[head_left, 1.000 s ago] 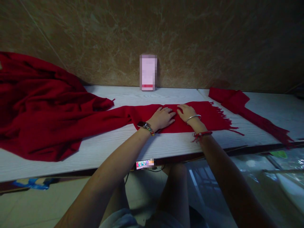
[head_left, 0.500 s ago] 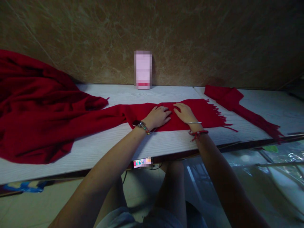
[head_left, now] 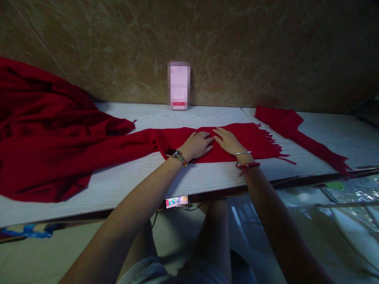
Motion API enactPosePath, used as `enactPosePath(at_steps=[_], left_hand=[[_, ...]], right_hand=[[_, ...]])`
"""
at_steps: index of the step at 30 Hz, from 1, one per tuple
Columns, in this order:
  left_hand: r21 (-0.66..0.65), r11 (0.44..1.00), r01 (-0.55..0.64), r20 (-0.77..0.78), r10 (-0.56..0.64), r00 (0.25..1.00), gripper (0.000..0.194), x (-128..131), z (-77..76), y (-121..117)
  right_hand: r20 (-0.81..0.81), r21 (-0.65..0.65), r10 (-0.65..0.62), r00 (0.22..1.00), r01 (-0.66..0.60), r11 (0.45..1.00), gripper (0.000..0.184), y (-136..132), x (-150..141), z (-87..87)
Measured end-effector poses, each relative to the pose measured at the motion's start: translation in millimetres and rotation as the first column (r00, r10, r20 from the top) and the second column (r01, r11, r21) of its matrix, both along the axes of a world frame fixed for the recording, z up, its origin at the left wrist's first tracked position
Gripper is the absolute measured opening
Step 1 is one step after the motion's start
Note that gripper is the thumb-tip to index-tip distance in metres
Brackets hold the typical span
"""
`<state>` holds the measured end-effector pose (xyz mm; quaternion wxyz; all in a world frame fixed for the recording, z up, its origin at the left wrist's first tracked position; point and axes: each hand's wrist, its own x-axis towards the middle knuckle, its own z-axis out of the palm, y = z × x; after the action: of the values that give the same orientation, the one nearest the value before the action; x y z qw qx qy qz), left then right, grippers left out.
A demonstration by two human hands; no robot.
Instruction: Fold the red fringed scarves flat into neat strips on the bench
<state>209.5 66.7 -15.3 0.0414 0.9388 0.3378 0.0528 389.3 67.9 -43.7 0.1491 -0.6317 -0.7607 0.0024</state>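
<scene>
A red fringed scarf (head_left: 177, 138) lies flattened along the white wood-grain table (head_left: 124, 173), its tasselled end pointing right. My left hand (head_left: 197, 145) rests palm down on the scarf, fingers stretched out to the right. Just beside it, my right hand (head_left: 228, 140) also lies flat on the cloth, fingers slightly spread and pointing left. The two hands nearly meet, and neither grips the fabric. Toward the left the scarf narrows into folds and runs into a large crumpled heap of red cloth (head_left: 44, 150).
A second narrow red fringed piece (head_left: 293, 126) lies at the table's right end. Against the brown marbled wall (head_left: 118, 51) stands a pink upright box-like object (head_left: 179, 86), blurred out. A phone with a lit screen (head_left: 176, 202) sits below the table's front edge. Clear plastic (head_left: 361, 197) is at lower right.
My right hand has shifted slightly left over the scarf and its fingers lie straighter. My left hand stays where it was.
</scene>
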Motion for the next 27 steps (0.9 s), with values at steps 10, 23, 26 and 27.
enactPosePath(at_steps=[10, 23, 26, 27], left_hand=[[-0.151, 0.983, -0.101, -0.121, 0.083, 0.989, 0.052, -1, 5.6, -4], [-0.211, 0.970, -0.120, -0.153, 0.089, 0.984, 0.054, 0, 9.0, -3], [-0.216, 0.969, -0.120, -0.149, 0.089, 0.985, 0.053, 0, 8.5, -2], [-0.217, 0.969, -0.117, -0.146, 0.087, 0.986, 0.053, 0, 8.3, -3]], right_hand=[[0.128, 0.002, -0.360, 0.924, 0.363, 0.932, 0.050, -20, 3, 19.5], [0.154, -0.313, -0.216, 0.964, 0.255, 0.915, 0.056, -15, 45, 33.3], [0.151, -0.252, -0.226, 0.962, 0.258, 0.933, 0.053, -16, 74, 25.6], [0.155, -0.219, -0.237, 0.959, 0.267, 0.938, 0.053, -16, 85, 22.2]])
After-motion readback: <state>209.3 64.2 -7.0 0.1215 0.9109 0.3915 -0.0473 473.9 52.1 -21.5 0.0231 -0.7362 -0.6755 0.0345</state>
